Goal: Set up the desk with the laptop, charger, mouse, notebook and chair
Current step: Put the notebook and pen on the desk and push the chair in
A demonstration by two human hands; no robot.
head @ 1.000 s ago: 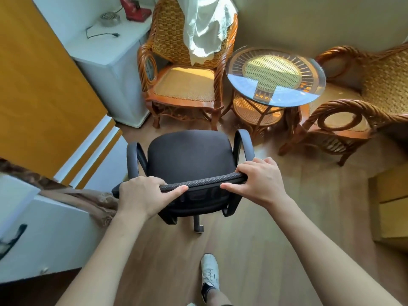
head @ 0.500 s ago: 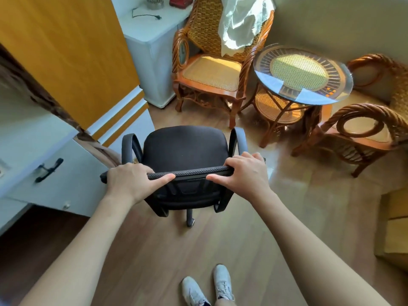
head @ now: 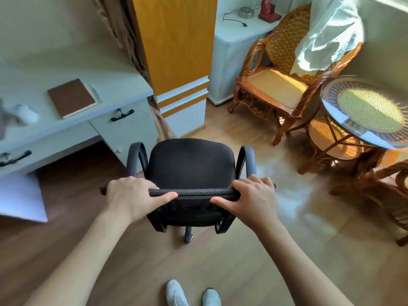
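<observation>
A black office chair (head: 191,164) with grey armrests stands on the wooden floor in front of me, its seat facing away. My left hand (head: 130,195) and my right hand (head: 254,197) both grip the top edge of its backrest. To the left is the white desk (head: 92,69) with black drawer handles. A brown notebook (head: 71,97) lies flat on it, with a white pen beside its right edge. A blurred white object (head: 25,112) sits at the desk's left. No laptop or charger can be made out.
An orange and white cabinet (head: 176,51) stands beside the desk. A white unit (head: 236,34) is behind it. A wicker armchair (head: 278,76) with a white cloth, a round glass-topped table (head: 371,113) and another wicker chair (head: 388,191) fill the right.
The chair has been turned and moved to the left, away from the wicker furniture. The desk with the notebook has come into view. Both hands kept their grip.
</observation>
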